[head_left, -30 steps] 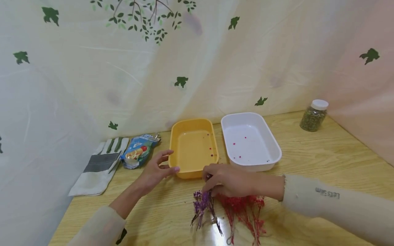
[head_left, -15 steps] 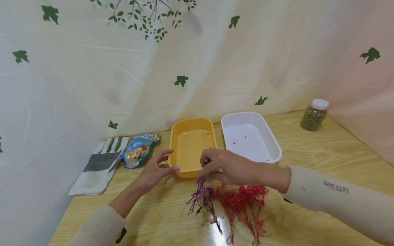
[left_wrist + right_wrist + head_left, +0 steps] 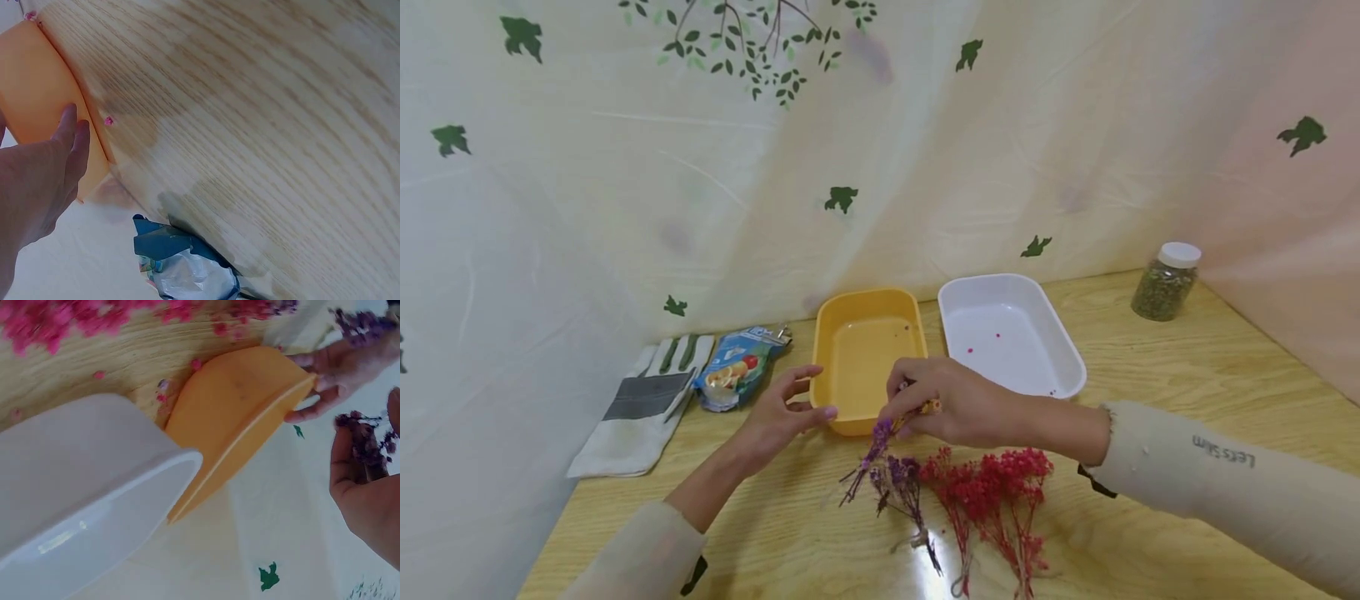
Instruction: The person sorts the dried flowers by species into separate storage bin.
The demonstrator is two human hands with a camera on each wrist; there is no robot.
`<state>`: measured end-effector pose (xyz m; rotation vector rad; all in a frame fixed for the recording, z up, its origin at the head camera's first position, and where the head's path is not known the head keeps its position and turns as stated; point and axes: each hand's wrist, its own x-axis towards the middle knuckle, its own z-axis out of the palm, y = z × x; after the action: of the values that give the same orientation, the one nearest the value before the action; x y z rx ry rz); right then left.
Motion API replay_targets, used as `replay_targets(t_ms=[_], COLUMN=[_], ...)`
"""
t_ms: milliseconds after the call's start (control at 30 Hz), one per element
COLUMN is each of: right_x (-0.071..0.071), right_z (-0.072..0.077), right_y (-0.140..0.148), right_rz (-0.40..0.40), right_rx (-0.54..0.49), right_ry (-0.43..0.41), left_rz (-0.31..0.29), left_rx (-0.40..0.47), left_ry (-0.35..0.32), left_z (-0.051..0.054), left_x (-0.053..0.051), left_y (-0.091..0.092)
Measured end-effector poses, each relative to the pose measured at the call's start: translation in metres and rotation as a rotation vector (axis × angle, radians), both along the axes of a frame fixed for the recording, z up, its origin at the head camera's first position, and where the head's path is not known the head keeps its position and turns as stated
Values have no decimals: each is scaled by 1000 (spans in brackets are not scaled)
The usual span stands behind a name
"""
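My left hand (image 3: 782, 417) touches the near left side of a yellow tray (image 3: 868, 354). Its fingers lie fairly straight against the outer wall (image 3: 56, 94), the thumb by the near rim. Between thumb and fingers, my right hand (image 3: 958, 400) pinches dried purple flowers (image 3: 880, 437) above the tray's near right corner, stems slanting down left. Dark purple blossoms (image 3: 369, 440) show among its fingers in the right wrist view. Below it on the table lie another dried purple bunch (image 3: 904, 479) and dried red flowers (image 3: 992, 487).
A white tray (image 3: 1007, 333) with a few tiny red bits stands to the right of the yellow one. On the left are a blue pouch (image 3: 737, 367) and white-and-grey gloves (image 3: 647, 400). A white-capped jar (image 3: 1163, 283) stands far right, before the cloth backdrop.
My right hand has risen from the flowers on the table toward the yellow tray, carrying purple flowers away from the bunch that stays behind. The left hand has kept its place.
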<state>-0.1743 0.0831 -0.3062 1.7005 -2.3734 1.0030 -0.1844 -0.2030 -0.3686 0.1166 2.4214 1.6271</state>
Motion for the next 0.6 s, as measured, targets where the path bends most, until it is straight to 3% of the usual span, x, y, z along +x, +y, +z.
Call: replay_targets(t_ms=[200,333,500,600], right_x=[5,9,8,7], right_z=[-22,-35,-43,-43], right_y=[-2,-3,-4,-4], right_rz=[30,-1,-108,-140], right_rx=[226,352,402,396], right_ry=[145,209,328,309], left_rz=[0,-6,-9,-12], left_rx=[7,17,5,13], left_ry=[0,0,6,5], left_z=[0,0,0,1], left_x=[0,1,1,1], left_y=[-1,-1,-1,-1])
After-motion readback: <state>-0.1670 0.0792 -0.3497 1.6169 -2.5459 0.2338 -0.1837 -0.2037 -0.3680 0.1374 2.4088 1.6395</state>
